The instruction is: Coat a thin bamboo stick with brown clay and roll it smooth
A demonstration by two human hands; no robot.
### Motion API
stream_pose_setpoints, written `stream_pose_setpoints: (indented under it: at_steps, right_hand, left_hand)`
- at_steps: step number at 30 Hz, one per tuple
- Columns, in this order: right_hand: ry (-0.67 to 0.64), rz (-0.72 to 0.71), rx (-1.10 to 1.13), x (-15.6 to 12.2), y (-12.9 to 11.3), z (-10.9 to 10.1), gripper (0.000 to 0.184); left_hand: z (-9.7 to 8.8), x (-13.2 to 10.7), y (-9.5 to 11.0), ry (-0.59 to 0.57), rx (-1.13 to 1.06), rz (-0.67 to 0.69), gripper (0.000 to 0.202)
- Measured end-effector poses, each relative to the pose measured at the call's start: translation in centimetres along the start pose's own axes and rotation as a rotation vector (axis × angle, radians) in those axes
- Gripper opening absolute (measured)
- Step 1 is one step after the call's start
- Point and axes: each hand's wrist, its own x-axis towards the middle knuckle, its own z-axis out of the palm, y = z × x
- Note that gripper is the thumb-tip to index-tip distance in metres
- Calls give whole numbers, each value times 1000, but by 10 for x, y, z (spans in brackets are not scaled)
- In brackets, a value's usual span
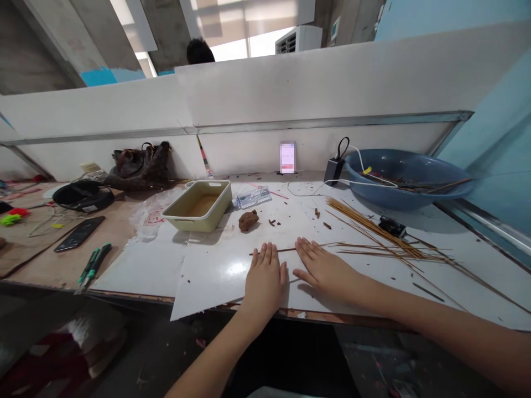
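My left hand (265, 279) lies flat, palm down, on a white board (219, 276). My right hand (326, 271) rests the same way close beside it, and neither hand grips anything. A thin brown stick (277, 250) runs across the board just beyond the left fingertips and under the right fingers. A lump of brown clay (249, 220) sits farther up the board, with small crumbs scattered around it. To the right of my right hand lies a loose pile of thin wooden sticks (375, 237).
A cream tray (198, 205) and a blue basin (409, 177) stand at the back. Behind them are a propped phone (287, 157), a black charger (334, 170) and a handbag (141, 168). Green-handled tools (93, 265) and a dark phone (78, 233) lie left.
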Motion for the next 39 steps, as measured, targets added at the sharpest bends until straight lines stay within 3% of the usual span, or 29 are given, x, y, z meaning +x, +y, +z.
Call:
stream_pose_setpoints:
  at_steps: [4,12,18,20,26,30,36,39]
  right_hand:
    - [-22,18,27,19,9,-7,93]
    - [45,-17,-25,-27,-3,13,90]
    - [-10,28,23,8,14,-5,90]
    - [-16,19,24,10,16,-6,88]
    - [59,-35,-26,-34,7,8,87]
    - [52,-70,-9,-45,-3,1,85]
    - [2,-113,108,-9,-27,-21,83]
    - [-52,-49,111,10,-31,-18,94]
  left_hand:
    - [-7,22,-2,-45,-6,-55,59]
    - [-5,-26,-7,-6,-11,12,59]
    - [-13,9,-11,-57,14,-58,59]
    - [-13,10,-11,-53,24,-70,59]
    - [-6,-38,-16,34,26,-1,59]
    - [-8,-53,-12,54,13,10,59]
    - [-10,-15,14,-26,-62,119,60]
    - [-2,3,21,-64,-63,61,62]
